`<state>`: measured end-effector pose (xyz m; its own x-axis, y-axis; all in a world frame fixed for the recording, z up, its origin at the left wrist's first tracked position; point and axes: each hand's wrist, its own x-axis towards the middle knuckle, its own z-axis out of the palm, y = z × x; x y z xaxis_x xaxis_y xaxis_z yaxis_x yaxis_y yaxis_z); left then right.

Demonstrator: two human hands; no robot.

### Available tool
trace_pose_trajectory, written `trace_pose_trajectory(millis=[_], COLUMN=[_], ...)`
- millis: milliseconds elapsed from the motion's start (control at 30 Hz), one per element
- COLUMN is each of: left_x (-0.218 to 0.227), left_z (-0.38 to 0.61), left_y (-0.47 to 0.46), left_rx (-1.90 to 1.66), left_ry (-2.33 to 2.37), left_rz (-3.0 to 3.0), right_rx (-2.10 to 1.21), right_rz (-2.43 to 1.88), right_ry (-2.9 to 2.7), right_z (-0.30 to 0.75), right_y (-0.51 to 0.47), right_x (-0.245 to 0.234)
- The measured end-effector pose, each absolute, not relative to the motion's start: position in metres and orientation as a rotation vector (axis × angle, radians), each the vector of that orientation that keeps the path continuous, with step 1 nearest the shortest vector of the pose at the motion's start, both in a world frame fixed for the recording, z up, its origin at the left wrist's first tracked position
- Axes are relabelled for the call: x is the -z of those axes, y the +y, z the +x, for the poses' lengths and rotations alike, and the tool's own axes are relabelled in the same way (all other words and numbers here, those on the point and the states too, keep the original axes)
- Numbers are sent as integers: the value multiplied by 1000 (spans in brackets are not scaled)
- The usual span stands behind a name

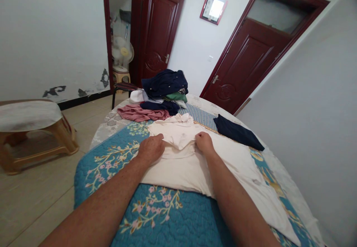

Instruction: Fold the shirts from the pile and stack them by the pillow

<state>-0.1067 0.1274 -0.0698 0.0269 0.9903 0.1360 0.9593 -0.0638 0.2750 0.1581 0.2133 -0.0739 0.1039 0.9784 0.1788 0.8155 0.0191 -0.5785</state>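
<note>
A cream-white garment [195, 165] lies spread across the blue flowered bedspread [156, 217]. My left hand [150, 148] is closed on a fold of the garment at its left side. My right hand [204, 141] grips the bunched fabric a little to the right. Between the two hands the cloth is gathered into a raised fold [178, 135]. Both forearms reach forward over the bed.
A pile of clothes [164, 89] sits at the bed's far end, with a pink garment [139, 113] beside it and a dark navy piece [237, 131] at the right. A low wooden table [30, 128] stands on the floor at left. Two dark red doors and a fan are behind.
</note>
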Motion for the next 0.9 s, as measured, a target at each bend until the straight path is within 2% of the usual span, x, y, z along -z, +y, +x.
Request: trace_pose_trajectory(millis=[167,467,567,733,900], left_x=[71,71,71,69,67], left_z=[-107,-105,-105,-105,-104], left_y=[128,127,127,127,126], left_rx=[-442,-448,-460,-452,-485], left_ry=[2094,2097,2103,2108,2102], left_rz=[2169,2158,2174,2159,2137], right_rx=[-182,-156,-160,-125,-464], right_rz=[-1835,-1140,-1163,-1458,-1499], right_ry=[-1834,-2533,-2634,-2362,-2102], right_z=[156,109,94,78,69], right_y=[205,198,203,224,246], right_x=[64,43,43,43,49])
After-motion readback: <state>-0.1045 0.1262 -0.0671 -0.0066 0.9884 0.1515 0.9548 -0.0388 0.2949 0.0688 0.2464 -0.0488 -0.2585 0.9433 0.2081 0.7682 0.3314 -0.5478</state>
